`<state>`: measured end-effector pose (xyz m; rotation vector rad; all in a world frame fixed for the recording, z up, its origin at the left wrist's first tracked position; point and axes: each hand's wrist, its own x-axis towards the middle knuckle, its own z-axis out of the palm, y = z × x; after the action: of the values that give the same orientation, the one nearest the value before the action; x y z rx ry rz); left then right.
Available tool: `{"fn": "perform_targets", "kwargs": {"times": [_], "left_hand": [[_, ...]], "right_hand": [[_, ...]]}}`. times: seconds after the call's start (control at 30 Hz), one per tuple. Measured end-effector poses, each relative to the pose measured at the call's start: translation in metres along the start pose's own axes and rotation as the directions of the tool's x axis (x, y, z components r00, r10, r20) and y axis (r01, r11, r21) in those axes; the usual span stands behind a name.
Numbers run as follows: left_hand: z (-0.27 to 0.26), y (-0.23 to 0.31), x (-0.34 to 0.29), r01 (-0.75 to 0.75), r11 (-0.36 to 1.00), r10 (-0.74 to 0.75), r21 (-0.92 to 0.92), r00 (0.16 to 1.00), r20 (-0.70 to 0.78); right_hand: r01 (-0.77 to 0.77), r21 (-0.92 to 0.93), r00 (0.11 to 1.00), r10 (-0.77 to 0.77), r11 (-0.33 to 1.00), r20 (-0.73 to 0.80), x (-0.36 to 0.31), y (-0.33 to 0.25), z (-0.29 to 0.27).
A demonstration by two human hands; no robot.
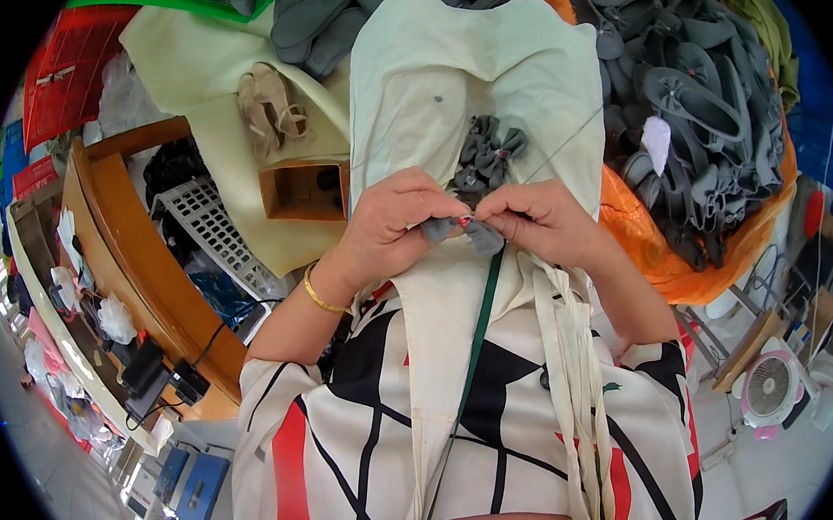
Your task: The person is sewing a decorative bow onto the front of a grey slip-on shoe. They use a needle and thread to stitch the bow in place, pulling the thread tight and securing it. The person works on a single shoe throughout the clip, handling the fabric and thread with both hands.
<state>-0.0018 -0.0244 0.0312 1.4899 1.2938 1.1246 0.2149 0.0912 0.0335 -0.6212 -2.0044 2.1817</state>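
Observation:
My left hand (402, 223) and my right hand (541, 220) meet over my lap, both pinching a small grey fabric bow (482, 237) with a pinkish-red centre. The left fingers grip its left side and the right fingertips press near its middle. Whether a needle is between the fingers is too small to tell. A thin thread-like line (569, 143) runs up and right from near my right hand. Just beyond my hands, several more grey bows (489, 150) lie in a heap on the pale cloth (398, 87) over my lap.
An orange sack (628, 225) full of grey shoes (698, 101) stands at the right. More grey soles (321, 21) lie at the top. Beige sandals (271, 108) sit by an open cardboard box (299, 192) at the left, near a wooden desk (153, 282). A small fan (769, 389) is at the right.

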Motion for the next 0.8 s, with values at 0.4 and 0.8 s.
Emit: {"fn": "perform_targets", "kwargs": {"times": [0.4, 0.8], "left_hand": [[0.005, 0.005, 0.000, 0.095, 0.995, -0.095, -0.042, 0.995, 0.001], [0.011, 0.007, -0.001, 0.266, 0.834, -0.319, -0.483, 0.947, -0.028]], "right_hand": [[-0.165, 0.289, 0.986, 0.146, 0.943, 0.084, 0.000, 0.007, 0.002], [-0.172, 0.604, 0.985, 0.130, 0.778, 0.113, 0.004, 0.011, 0.008]]}}
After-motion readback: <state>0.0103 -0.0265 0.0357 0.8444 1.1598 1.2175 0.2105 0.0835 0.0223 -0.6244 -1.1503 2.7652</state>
